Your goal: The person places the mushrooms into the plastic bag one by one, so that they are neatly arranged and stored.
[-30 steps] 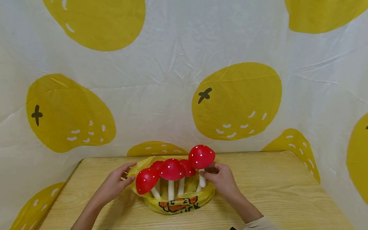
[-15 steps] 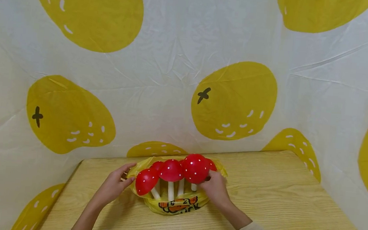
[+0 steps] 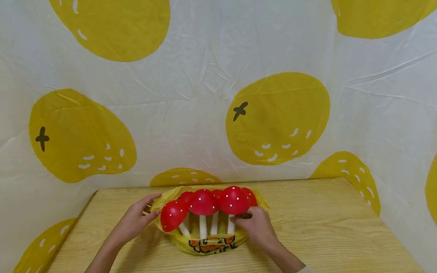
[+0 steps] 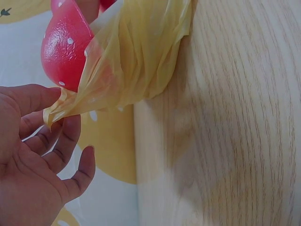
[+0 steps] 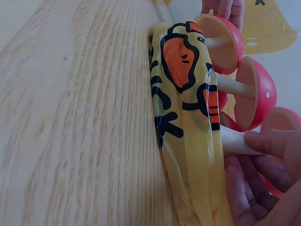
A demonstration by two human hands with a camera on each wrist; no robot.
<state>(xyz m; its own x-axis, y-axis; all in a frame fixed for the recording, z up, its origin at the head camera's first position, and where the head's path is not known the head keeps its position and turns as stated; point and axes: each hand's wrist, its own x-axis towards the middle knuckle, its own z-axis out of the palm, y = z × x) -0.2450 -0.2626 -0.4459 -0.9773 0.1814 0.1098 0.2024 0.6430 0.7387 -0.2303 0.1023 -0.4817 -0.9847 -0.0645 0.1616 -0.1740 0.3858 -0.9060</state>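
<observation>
A yellow plastic bag (image 3: 178,242) with an orange and black print stands spread on the table. Inside it, several toy mushrooms with white-dotted red caps stand on white stems, among them a left mushroom (image 3: 174,216) and a middle mushroom (image 3: 203,202). At the bag's left rim my left hand (image 4: 42,155) pinches the thin plastic between thumb and fingers. My right hand (image 3: 256,224) reaches over the right side and holds the front right mushroom (image 3: 234,200) by its stem, thumb in front in the right wrist view. The stem's foot is hidden behind the bag's printed wall.
Under the bag is a wooden table (image 3: 331,233) with light grain. A white cloth (image 3: 188,125) printed with large yellow fruit hangs close behind the table's back edge and along both sides.
My right hand has lowered a mushroom into the bag's right part; its cap tipped toward me, then came upright beside the others. The left hand has kept its place at the rim.
</observation>
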